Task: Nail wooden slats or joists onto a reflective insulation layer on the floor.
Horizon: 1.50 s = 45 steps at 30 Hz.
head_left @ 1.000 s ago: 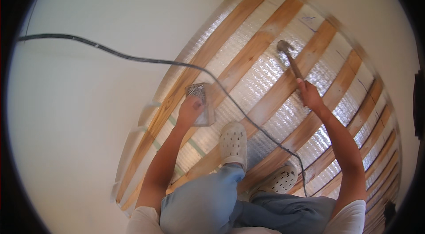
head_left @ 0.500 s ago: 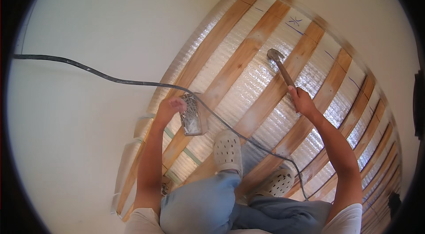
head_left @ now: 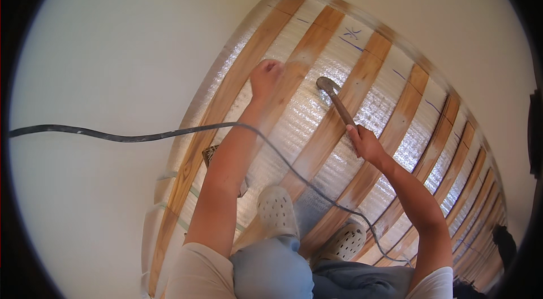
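My right hand [head_left: 365, 143] is wrapped round the wooden handle of a hammer [head_left: 341, 110]. The hammer's head lies over the silvery foil sheet [head_left: 314, 98], next to a wooden batten [head_left: 361, 75]. My left hand [head_left: 264, 79] reaches out over the foil beside another batten [head_left: 294, 72]. Its fingers are curled together, and anything in them is too small or blurred to make out. Beneath my left forearm a box of nails [head_left: 209, 154] is mostly hidden; only its edges show.
A black cable [head_left: 130, 138] crosses from the left, passes over my left forearm and runs past my feet. Two pale clogs [head_left: 277, 208] stand among the battens. White walls [head_left: 113, 61] border the floor, and a dark object [head_left: 504, 242] lies at the far right.
My left hand has left the nail box and moved forward and right over the battens, its forearm now covering the box. The hammer stays in my right hand. The whole view has shifted slightly.
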Each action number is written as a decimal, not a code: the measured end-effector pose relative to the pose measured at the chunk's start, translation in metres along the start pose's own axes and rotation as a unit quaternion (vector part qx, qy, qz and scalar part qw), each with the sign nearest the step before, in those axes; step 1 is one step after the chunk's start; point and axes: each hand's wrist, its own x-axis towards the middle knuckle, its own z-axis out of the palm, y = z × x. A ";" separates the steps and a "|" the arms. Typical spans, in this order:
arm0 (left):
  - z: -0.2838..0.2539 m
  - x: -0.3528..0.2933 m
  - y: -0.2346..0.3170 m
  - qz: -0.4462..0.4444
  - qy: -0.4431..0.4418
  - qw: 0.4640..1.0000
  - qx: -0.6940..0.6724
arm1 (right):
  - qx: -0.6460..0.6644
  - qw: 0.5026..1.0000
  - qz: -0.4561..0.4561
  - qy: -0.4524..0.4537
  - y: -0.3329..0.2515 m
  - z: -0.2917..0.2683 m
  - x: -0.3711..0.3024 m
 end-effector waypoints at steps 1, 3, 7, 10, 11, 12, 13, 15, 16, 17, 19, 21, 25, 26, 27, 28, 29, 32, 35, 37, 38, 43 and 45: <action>0.018 0.009 0.011 0.016 0.012 1.000 0.020 | 0.008 1.000 0.005 0.000 -0.001 -0.002 -0.001; 0.038 0.026 0.017 0.030 0.019 0.999 0.039 | 0.018 1.000 0.015 0.001 -0.001 -0.002 -0.002; 0.059 0.042 0.013 0.054 0.049 0.992 0.100 | 0.015 1.000 0.015 -0.003 0.000 -0.001 0.000; 0.067 0.043 0.009 0.029 0.056 0.992 0.106 | -0.008 1.000 -0.003 0.011 0.016 0.002 0.006; 0.068 0.043 0.007 0.022 0.067 0.992 0.101 | -0.032 0.999 -0.026 0.025 0.021 0.002 0.007; 0.066 0.045 0.004 0.019 0.069 0.992 0.102 | -0.032 0.999 -0.026 0.022 0.017 0.002 0.007; 0.064 0.046 0.002 0.040 0.068 0.992 0.100 | -0.012 1.000 -0.003 0.010 0.009 0.001 0.004; 0.063 0.049 -0.003 0.059 0.069 0.991 0.097 | 0.007 1.000 0.019 -0.003 0.006 0.001 0.004; 0.064 0.050 -0.005 0.053 0.068 0.991 0.097 | 0.009 1.000 0.017 -0.002 0.007 0.002 0.004; 0.064 0.051 -0.006 0.048 0.068 0.992 0.097 | 0.010 1.000 0.013 -0.002 0.007 0.002 0.004; 0.066 0.054 -0.011 0.063 0.074 0.990 0.105 | -0.002 1.000 -0.002 0.008 0.019 0.005 0.008; 0.067 0.054 -0.011 0.078 0.079 0.987 0.115 | -0.012 1.000 -0.018 0.016 0.020 0.004 0.009; 0.069 0.052 -0.006 0.062 0.100 0.983 0.138 | -0.006 1.000 0.006 -0.002 0.012 0.002 0.007; 0.070 0.053 -0.005 0.064 0.105 0.983 0.139 | -0.010 1.000 0.001 0.001 0.012 0.002 0.007; 0.071 0.052 -0.004 0.065 0.104 0.983 0.139 | -0.009 1.000 0.001 0.002 0.012 0.002 0.007; 0.072 0.052 -0.003 0.067 0.098 0.983 0.139 | -0.009 1.000 0.007 0.000 0.011 0.002 0.007; 0.072 0.052 -0.003 0.069 0.092 0.983 0.140 | -0.008 1.000 0.012 -0.003 0.011 0.001 0.007; 0.076 0.050 -0.007 0.047 0.032 0.996 0.066 | -0.003 1.000 0.000 0.021 0.017 0.006 0.007; 0.078 0.042 -0.004 0.035 0.018 0.998 0.053 | -0.053 0.997 0.000 0.061 0.010 0.011 -0.001; 0.078 0.046 -0.014 0.025 0.018 0.999 0.016 | -0.023 0.998 0.002 0.056 0.000 0.014 0.000; 0.079 0.046 -0.019 0.013 0.013 1.000 -0.021 | 0.009 0.999 0.009 0.050 -0.005 0.016 0.001; 0.083 0.043 -0.013 0.009 0.006 0.999 -0.033 | 0.030 0.996 -0.025 0.082 -0.049 0.010 0.017; 0.083 0.041 0.006 0.010 0.007 1.000 0.010 | 0.036 0.993 -0.048 0.099 -0.070 0.002 0.019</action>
